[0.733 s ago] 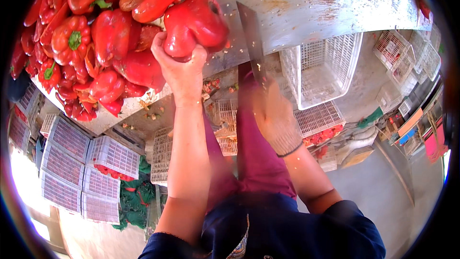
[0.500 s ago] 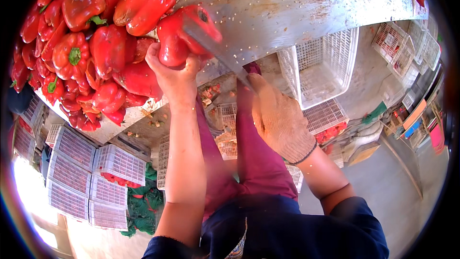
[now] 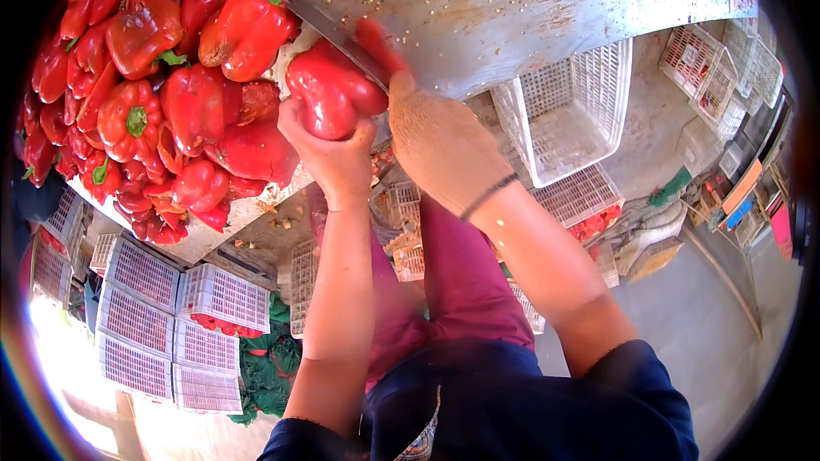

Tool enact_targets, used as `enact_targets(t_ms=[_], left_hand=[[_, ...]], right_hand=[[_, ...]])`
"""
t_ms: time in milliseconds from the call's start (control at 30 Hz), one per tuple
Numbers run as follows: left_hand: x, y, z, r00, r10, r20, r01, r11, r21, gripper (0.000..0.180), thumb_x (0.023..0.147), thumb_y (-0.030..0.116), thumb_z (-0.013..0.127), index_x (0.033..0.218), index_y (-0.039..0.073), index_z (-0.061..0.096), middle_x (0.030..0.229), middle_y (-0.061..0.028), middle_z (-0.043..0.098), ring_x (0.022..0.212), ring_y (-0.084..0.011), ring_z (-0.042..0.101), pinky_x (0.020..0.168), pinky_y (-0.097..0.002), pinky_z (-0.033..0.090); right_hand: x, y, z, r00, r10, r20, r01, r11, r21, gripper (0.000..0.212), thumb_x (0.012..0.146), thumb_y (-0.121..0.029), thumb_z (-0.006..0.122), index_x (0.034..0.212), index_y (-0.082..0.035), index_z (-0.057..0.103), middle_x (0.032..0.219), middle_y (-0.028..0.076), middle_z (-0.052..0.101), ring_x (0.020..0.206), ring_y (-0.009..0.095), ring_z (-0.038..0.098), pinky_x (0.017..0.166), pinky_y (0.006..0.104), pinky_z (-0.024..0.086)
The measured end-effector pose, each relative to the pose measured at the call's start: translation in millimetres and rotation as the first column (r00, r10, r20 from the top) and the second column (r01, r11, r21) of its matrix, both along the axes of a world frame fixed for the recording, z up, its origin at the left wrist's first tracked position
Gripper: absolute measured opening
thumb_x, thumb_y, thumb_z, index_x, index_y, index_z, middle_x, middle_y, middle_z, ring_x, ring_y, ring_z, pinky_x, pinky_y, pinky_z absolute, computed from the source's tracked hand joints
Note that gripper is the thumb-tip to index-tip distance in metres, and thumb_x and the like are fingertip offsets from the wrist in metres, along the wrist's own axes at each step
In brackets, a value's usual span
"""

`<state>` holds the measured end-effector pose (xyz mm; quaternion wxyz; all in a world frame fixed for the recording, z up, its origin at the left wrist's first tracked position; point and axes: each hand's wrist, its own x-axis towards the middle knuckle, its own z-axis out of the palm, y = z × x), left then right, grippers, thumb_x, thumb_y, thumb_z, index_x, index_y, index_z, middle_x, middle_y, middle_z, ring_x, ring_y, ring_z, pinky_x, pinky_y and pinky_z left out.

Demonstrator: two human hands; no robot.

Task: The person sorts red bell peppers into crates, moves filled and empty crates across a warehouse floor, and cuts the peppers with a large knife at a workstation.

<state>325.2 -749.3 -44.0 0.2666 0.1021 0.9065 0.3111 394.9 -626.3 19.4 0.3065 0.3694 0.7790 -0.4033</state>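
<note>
A large red bell pepper [image 3: 327,90] sits at the table's near edge, gripped from below by the fingers and thumb of my bare left hand [image 3: 331,158]. In a tan knit glove, my right hand [image 3: 448,141] is closed around a knife; the handle is hidden in the fist. The knife blade [image 3: 335,37] slants up and left along the pepper's far side. A blurred red pepper piece [image 3: 377,43] shows just beyond the blade; whether it is still joined cannot be made out.
A heap of red bell peppers [image 3: 128,115] covers the left of the metal table [image 3: 478,8], where seeds lie scattered. An empty white crate [image 3: 568,115] stands off the table's near edge. Stacked crates [image 3: 137,312] and green netting [image 3: 269,367] are at lower left.
My right hand has moved left and up, bringing the knife from the pepper's right side across its far side. The red piece now appears beyond the blade. My left hand has shifted slightly right and nearer.
</note>
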Motion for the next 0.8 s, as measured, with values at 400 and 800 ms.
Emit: enact_targets(t_ms=[400, 800], left_hand=[[-15, -58, 32, 0.862, 0.085, 0.499, -0.281, 0.9, 0.334, 0.092, 0.068, 0.015, 0.079, 0.142, 0.002, 0.025, 0.139, -0.0153, 0.036, 0.128, -0.0289, 0.039, 0.108, -0.0425, 0.032], [8, -5, 32, 0.963, -0.191, -0.189, 0.151, 0.967, -0.207, 0.083, 0.065, 0.016, 0.075, 0.138, 0.007, 0.035, 0.131, -0.0235, 0.039, 0.122, -0.0383, 0.04, 0.103, -0.0445, 0.035]], right_hand=[[55, -28, -28, 0.968, -0.081, -0.239, 0.084, 0.996, 0.001, 0.031, 0.087, -0.011, 0.052, 0.116, -0.001, 0.047, 0.096, 0.021, 0.061, 0.085, 0.038, 0.061, 0.073, 0.0467, 0.05], [89, -4, -19, 0.934, -0.216, -0.283, 0.301, 0.904, 0.304, 0.043, 0.089, -0.011, 0.05, 0.13, -0.002, 0.041, 0.092, 0.025, 0.06, 0.08, 0.041, 0.061, 0.065, 0.0468, 0.048]])
